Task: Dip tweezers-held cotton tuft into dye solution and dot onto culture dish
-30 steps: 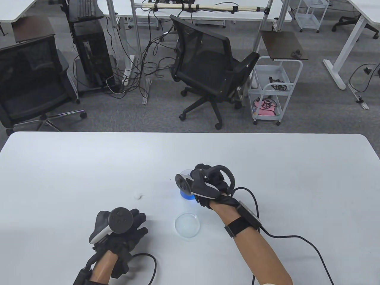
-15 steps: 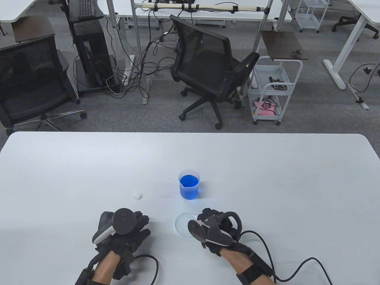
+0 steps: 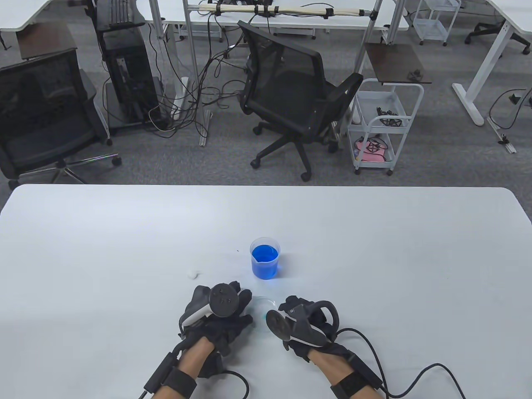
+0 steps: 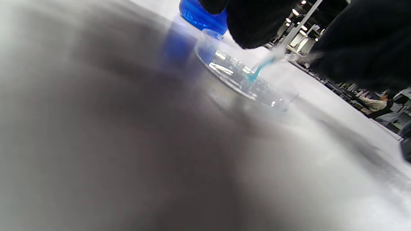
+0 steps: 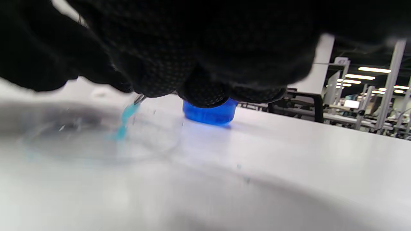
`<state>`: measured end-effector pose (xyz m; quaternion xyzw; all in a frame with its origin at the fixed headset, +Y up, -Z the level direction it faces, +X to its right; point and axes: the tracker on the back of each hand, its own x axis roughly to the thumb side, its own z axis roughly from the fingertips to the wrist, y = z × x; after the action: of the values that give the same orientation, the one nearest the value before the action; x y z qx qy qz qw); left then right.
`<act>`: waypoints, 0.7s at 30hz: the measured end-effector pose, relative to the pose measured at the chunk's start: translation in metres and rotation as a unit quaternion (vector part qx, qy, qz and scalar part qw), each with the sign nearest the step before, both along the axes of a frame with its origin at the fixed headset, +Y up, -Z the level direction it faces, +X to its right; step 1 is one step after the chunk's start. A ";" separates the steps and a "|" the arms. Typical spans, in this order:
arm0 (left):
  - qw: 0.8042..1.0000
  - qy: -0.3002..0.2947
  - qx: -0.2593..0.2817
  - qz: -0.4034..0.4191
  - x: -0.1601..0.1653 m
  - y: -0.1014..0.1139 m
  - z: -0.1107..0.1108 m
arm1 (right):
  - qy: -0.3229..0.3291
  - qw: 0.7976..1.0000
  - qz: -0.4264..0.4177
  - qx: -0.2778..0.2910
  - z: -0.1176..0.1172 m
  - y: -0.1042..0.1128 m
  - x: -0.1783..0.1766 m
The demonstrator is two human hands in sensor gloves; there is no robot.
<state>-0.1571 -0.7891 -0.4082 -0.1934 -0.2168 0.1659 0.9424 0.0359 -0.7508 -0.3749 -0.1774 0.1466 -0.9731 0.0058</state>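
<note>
Starting at our left, a small white cotton ball (image 3: 192, 274) lies on the table (image 3: 374, 249), up and to the left of our left hand (image 3: 220, 320) and apart from it; that hand rests on the table just left of the clear dish (image 3: 262, 302), its fingertips at the dish's left rim, though we cannot tell whether they touch or grip the glass; in the left wrist view the dish (image 4: 244, 80) sits just beyond one dark fingertip. Straight out past the dish, away from both hands, stands the cup of blue dye (image 3: 265, 258), upright and apart from the dish. Our right hand (image 3: 305, 322) hovers at the dish's right side with its fingers bunched closed; from under them, in the right wrist view, pokes the metal tip of the tweezers (image 5: 140, 99), pinching a blue-stained cotton tuft (image 5: 125, 120); the tuft hangs down from the grip with its lower end inside the dish (image 5: 96, 141), at or very near its floor; blur keeps us from seeing contact.
</note>
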 end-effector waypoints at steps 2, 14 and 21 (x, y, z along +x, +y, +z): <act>1.000 -0.001 -0.001 0.000 0.000 -0.001 0.001 | -0.011 0.999 -0.028 0.020 -0.001 0.013 0.004; 1.000 0.003 -0.010 0.000 0.002 -0.008 0.002 | -0.011 0.999 0.030 -0.021 -0.010 -0.020 -0.011; 1.000 0.009 -0.014 -0.002 0.002 -0.008 0.004 | -0.019 1.000 0.016 -0.005 -0.009 -0.016 -0.005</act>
<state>-0.1547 -0.7967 -0.4044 -0.2059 -0.2058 0.1688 0.9417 0.0304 -0.7668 -0.3844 -0.1612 0.1384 -0.9769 0.0230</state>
